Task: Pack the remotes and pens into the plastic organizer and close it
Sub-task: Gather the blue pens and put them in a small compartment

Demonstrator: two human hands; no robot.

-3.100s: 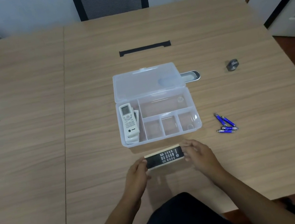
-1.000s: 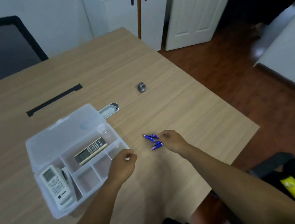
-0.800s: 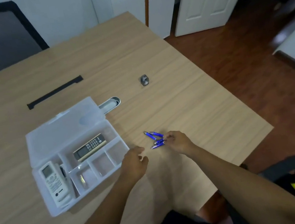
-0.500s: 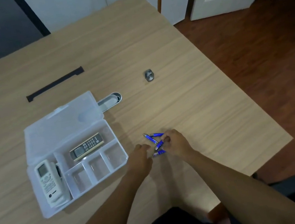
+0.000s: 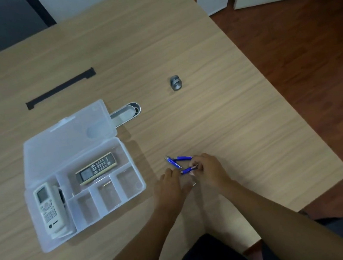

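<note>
The clear plastic organizer (image 5: 132, 170) lies open on the table, its lid (image 5: 64, 145) folded back. A white remote (image 5: 48, 207) fills its left compartment, with another remote edge showing beside it. A black and beige remote (image 5: 96, 168) lies in the long rear compartment. Several small blue pens (image 5: 179, 160) lie on the table right of the organizer. My right hand (image 5: 209, 172) pinches one blue pen (image 5: 187, 170) at its end. My left hand (image 5: 169, 184) touches the same cluster from the left, fingers curled.
A small grey metal piece (image 5: 175, 83) sits further back on the table. A silver oval case (image 5: 126, 113) lies behind the lid. A black cable slot (image 5: 60, 88) runs across the table. The table's right edge (image 5: 299, 115) drops to a wooden floor.
The black and beige remote went from my hands into the organizer's rear compartment. Both hands then moved right to the blue pens, and my right hand has closed on one.
</note>
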